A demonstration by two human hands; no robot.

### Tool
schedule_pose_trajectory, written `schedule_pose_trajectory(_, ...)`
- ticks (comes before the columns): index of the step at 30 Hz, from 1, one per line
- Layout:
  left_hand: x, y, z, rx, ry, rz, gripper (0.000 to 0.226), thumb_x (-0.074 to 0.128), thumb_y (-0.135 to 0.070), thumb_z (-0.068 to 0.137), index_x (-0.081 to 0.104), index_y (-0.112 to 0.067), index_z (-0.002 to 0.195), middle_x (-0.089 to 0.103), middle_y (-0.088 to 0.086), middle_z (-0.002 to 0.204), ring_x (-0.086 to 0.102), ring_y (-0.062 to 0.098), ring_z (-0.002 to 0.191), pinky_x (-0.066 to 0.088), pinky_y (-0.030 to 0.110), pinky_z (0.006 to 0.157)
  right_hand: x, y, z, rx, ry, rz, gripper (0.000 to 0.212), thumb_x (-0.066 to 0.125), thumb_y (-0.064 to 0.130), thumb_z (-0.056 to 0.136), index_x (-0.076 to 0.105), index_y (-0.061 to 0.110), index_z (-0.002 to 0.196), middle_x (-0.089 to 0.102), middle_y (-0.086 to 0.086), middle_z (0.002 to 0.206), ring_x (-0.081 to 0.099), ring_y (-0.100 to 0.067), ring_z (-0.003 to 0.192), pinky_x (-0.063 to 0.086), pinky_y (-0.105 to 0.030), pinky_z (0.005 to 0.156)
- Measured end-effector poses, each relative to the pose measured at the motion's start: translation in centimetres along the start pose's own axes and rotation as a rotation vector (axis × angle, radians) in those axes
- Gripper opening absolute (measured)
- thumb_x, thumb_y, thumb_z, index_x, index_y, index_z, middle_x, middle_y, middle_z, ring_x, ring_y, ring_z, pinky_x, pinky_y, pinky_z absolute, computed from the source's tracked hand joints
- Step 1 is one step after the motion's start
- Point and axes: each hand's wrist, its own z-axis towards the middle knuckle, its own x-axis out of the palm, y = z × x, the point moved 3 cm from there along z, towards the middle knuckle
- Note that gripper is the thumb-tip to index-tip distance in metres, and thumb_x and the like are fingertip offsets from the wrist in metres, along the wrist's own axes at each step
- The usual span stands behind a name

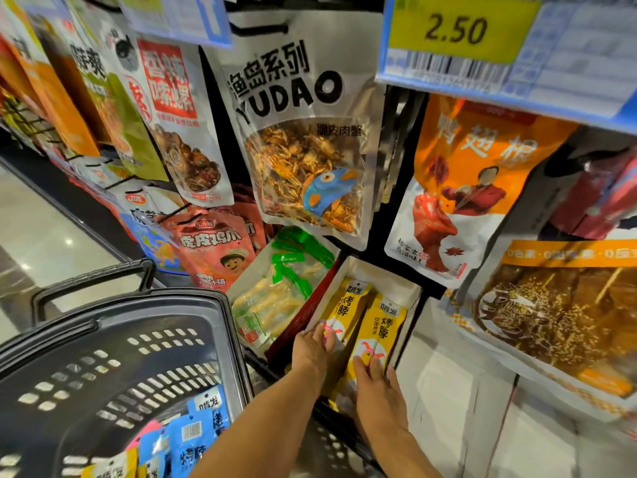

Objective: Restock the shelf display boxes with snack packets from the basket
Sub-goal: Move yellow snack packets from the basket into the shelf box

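2 yellow packets [383,331] with black lettering and a red-and-white motif are listed in a white-lined display box [408,293]. A dark grey basket [103,326] patterned with rows of slots is recorded, with blue packets [193,439] inside. A price label [458,29] is printed yellow-green with black figures.

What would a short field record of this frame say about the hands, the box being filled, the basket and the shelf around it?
left hand: fingers rest on the left yellow packet
right hand: fingers press on the right yellow packet
display box: white, holds both yellow packets side by side
basket: dark, at left, holds blue packets
beside the box: green-topped packets to its left
above: hanging snack bags; price tag reads 2.50
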Motion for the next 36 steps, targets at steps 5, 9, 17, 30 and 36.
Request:
schedule_pose_trajectory(5, -1.8, -0.4, -1.6, 0.047, -0.098, 0.055, 0.072, 0.040, -0.029, 0.102, -0.007, -0.014, 0.155, -0.006, 0.015, 0.162, 0.018, 0.033, 0.147, 0.023, 0.043, 0.115, -0.5, -0.5, -0.3, 0.011, -0.041, 0.042, 0.061, 0.051, 0.021, 0.095, 0.023, 0.026, 0.150, 0.027, -0.001, 0.154, 0.030, -0.021, 0.140, 0.024, -0.030, 0.117)
schedule_pose_trajectory(9, -3.3, 0.7, -3.1, 0.071, -0.181, 0.016, 0.067, 0.044, -0.025, 0.101, 0.005, -0.021, 0.156, 0.006, 0.010, 0.162, 0.028, 0.030, 0.143, 0.027, 0.043, 0.114, -1.7, -0.7, -0.5, 0.036, -0.025, 0.057, 0.062, 0.046, 0.028, 0.096, 0.022, 0.025, 0.153, 0.029, 0.002, 0.157, 0.030, -0.017, 0.143, 0.020, -0.031, 0.119)
schedule_pose_trajectory(17, -6.4, 6.4, -12.3, -0.134, -0.458, -0.172, 0.046, 0.042, -0.031, 0.097, 0.037, -0.019, 0.141, 0.049, 0.007, 0.140, 0.044, 0.028, 0.130, 0.029, 0.043, 0.109, -7.7, 1.9, -3.5, 0.056, -0.102, 0.084, 0.056, 0.040, 0.041, 0.099, 0.027, 0.026, 0.151, 0.021, 0.000, 0.160, 0.024, -0.024, 0.145, 0.015, -0.037, 0.121)
schedule_pose_trajectory(30, 9.0, 19.4, -33.7, -0.599, -0.397, -0.452, 0.050, 0.050, -0.050, 0.093, 0.048, -0.017, 0.130, 0.059, 0.009, 0.126, 0.056, 0.032, 0.117, 0.045, 0.045, 0.092, -9.9, 22.5, -14.1, -0.510, -0.320, 0.111, 0.050, 0.054, 0.031, 0.091, 0.046, 0.010, 0.137, 0.050, -0.011, 0.134, 0.048, -0.032, 0.123, 0.037, -0.042, 0.104)
schedule_pose_trajectory(36, 18.7, 15.0, -33.1, -0.616, -0.170, -0.622, 0.042, 0.047, -0.039, 0.094, 0.050, -0.015, 0.128, 0.057, 0.007, 0.130, 0.052, 0.028, 0.122, 0.040, 0.044, 0.101, -0.1, 23.3, -15.3, -0.438, 0.076, -0.033, 0.056, 0.046, 0.030, 0.099, 0.029, 0.013, 0.149, 0.035, -0.008, 0.149, 0.038, -0.031, 0.133, 0.036, -0.042, 0.108)
